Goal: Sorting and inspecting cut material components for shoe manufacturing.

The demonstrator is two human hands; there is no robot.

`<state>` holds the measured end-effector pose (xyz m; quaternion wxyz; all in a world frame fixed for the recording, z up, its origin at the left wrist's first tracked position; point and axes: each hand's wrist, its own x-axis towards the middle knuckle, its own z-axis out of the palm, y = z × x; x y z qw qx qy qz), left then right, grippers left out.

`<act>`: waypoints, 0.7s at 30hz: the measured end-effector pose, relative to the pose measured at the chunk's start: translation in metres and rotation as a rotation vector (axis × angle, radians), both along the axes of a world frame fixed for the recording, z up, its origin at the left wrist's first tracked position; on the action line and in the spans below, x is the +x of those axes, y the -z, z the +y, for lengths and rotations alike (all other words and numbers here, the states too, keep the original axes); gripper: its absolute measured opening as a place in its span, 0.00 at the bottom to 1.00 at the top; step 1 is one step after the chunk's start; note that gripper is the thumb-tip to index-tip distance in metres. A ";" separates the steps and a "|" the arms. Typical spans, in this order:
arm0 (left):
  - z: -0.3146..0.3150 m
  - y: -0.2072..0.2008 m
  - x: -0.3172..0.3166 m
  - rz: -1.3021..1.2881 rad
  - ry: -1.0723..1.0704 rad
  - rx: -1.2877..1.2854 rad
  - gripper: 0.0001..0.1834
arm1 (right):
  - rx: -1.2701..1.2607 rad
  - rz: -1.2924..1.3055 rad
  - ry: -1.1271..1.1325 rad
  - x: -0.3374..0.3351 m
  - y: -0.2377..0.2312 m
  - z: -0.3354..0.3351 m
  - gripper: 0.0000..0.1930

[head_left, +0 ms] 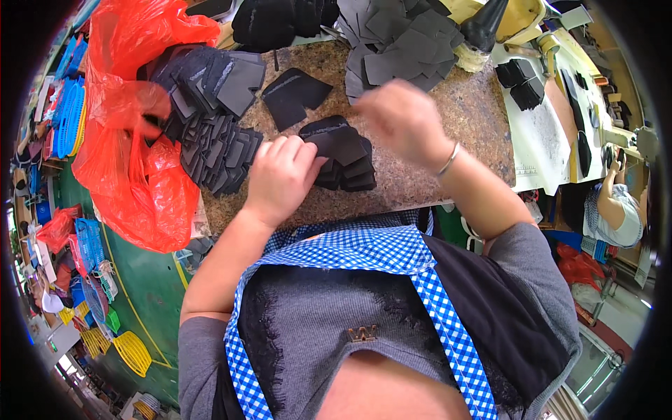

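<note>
The left hand (280, 176) presses a small stack of black pieces (343, 155) on the tabletop (455, 119), its grip pinching the top piece. The right hand's (402, 119) grip, blurred above the stack, I cannot tell. Large unsorted heaps (210, 112) lie left of it, suggesting much remains.

Red plastic bag (133, 133): upper left, spilling dark cut pieces (210, 105)
Grey cut pieces (399, 42): top centre, heaped
Black cone (490, 24): upper right
Yellow and blue baskets (105, 308): lower left, on green floor (150, 280)
Another person (616, 210): right edge, seated
</note>
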<state>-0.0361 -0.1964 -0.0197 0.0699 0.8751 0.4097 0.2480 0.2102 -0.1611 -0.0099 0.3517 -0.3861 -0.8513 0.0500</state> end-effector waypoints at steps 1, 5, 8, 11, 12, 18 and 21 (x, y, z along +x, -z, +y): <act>0.008 -0.004 0.000 -0.047 0.020 -0.050 0.09 | 0.086 0.020 0.133 0.012 0.000 0.020 0.08; 0.059 -0.004 -0.001 -0.096 -0.230 0.187 0.13 | -0.040 -0.383 0.329 0.051 -0.012 0.062 0.17; 0.076 0.013 -0.004 0.107 -0.340 0.137 0.19 | -0.204 -0.351 0.239 0.056 -0.016 0.069 0.18; 0.081 0.016 -0.013 -0.009 -0.335 -0.093 0.21 | -0.441 -0.282 0.183 0.051 -0.026 0.078 0.16; 0.077 0.016 -0.014 -0.135 -0.332 -0.140 0.18 | -0.443 -0.282 0.182 0.054 -0.022 0.080 0.16; 0.026 -0.023 0.002 -0.626 -0.048 -0.406 0.15 | -0.378 -0.218 0.212 0.057 -0.012 0.069 0.13; 0.010 0.006 0.008 -0.157 0.026 -0.110 0.21 | -0.300 -0.265 0.121 0.052 -0.017 0.053 0.12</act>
